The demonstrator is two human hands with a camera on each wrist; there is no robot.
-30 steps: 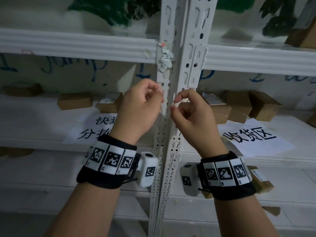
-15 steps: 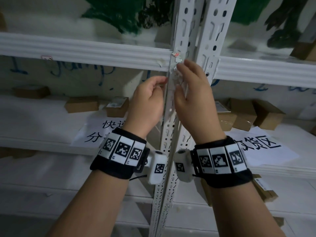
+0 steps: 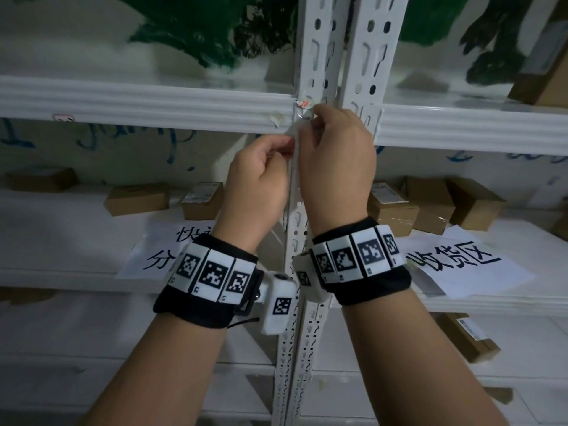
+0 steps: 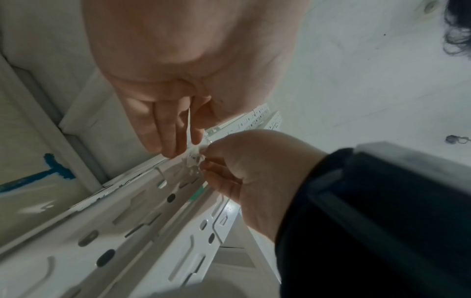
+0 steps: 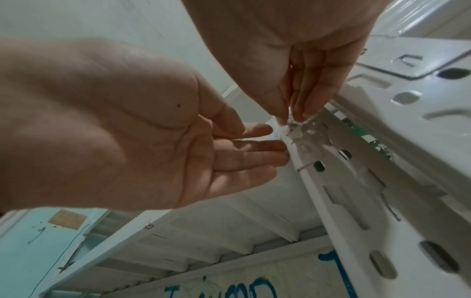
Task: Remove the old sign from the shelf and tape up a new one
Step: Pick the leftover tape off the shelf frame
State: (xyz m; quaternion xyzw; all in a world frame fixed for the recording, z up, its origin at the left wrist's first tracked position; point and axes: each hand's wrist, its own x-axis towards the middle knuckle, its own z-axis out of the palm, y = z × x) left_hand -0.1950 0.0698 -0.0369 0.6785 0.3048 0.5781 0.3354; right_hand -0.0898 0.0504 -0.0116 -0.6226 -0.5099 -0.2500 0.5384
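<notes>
Torn scraps of old tape and paper [image 3: 302, 103] cling to the white slotted upright [image 3: 316, 56] where it meets the shelf beam. My right hand [image 3: 310, 118] pinches these scraps [image 5: 295, 129] between thumb and fingertips [image 5: 309, 108]. Just left and lower, my left hand [image 3: 284, 150] pinches a thin clear tape strip [image 4: 190, 125] that runs up to the same spot. Two printed paper signs lie flat on the shelf below, one [image 3: 159, 250] left of the upright and one [image 3: 455, 259] right of it.
Cardboard boxes [image 3: 138, 199] [image 3: 430, 204] stand at the back of the lower shelf, with another box [image 3: 541, 78] on the upper right shelf. The white shelf beam [image 3: 153, 103] runs left and right of the upright. The wall behind bears green and blue paint.
Both hands rose along the upright from mid-height to the beam joint. My right hand reached the tape scraps and took hold of them; my left hand followed beside it.
</notes>
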